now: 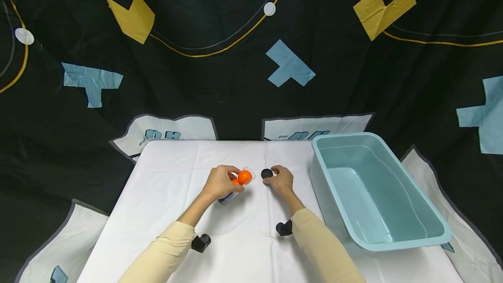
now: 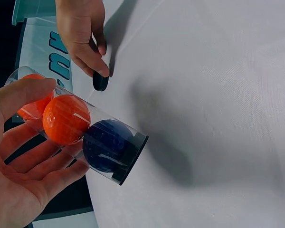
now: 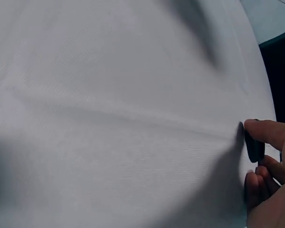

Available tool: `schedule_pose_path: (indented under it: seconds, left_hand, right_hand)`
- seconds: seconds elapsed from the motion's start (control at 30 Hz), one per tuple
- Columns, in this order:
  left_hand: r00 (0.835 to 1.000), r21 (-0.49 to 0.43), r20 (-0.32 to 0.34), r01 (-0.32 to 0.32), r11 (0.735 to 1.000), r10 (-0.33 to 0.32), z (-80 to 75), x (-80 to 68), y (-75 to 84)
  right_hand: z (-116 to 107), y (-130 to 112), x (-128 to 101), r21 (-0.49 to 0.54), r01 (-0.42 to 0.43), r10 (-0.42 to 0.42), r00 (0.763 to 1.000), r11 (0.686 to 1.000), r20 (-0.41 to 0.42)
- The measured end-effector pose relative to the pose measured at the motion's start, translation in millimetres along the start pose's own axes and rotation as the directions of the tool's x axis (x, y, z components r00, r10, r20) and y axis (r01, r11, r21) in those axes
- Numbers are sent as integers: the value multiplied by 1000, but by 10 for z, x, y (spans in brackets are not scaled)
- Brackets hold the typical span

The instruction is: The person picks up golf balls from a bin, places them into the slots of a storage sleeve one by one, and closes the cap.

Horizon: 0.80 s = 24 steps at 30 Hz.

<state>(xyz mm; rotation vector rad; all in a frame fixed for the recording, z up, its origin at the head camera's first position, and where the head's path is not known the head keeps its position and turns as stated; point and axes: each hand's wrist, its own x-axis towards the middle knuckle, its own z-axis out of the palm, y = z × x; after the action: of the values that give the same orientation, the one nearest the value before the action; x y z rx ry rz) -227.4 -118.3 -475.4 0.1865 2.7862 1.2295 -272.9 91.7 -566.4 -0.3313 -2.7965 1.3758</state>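
- Clear plastic tube [image 2: 80, 130], tilted above the white tablecloth [image 1: 165, 178], lay gripped in the left hand [image 1: 221, 182], fingers curled round it.
- Two orange balls [image 2: 65, 118] and a dark blue ball [image 2: 107, 145] sat inside.
- Right hand [image 1: 280, 180] pinched a black cap [image 1: 267, 173], just beside the tube.
- Pale blue tub [image 1: 393, 230] stood farther right.

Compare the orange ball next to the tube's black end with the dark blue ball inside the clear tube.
Colour: the orange ball is bright orange, the blue ball dark navy. Place: the blue ball sits against the tube's black closed end, the orange ball behind it, with a second orange one further back. Grip: the left hand's thumb lies over the orange ball's section; the blue ball's end pokes free. Both look round, alike in size, and sit in the same tilted tube.
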Motion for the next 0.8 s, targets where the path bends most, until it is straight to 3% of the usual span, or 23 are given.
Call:
schedule_pose_path:
  seconds: [0.27, 0.47, 0.63, 0.8]
  left_hand:
    - [1000, -15, 10, 0, 1000, 0, 49, -10, 20]
    - [1000, -23, 27, -14, 1000, 15, 100, -20, 42]
    - [999, 0, 23, -27, 1000, 27, 77, -21, 37]
    - [1000, 8, 6, -7, 1000, 7, 35, 1, 30]
  right_hand:
    - [4, 82, -29, -44, 52, -53, 998, 998, -26]
    - [-106, 67, -87, -151, 87, -83, 996, 985, 39]
    - [-288, -122, -113, -208, 105, -83, 990, 973, 113]
    - [-524, -478, -123, -277, 189, -128, 966, 942, 224]
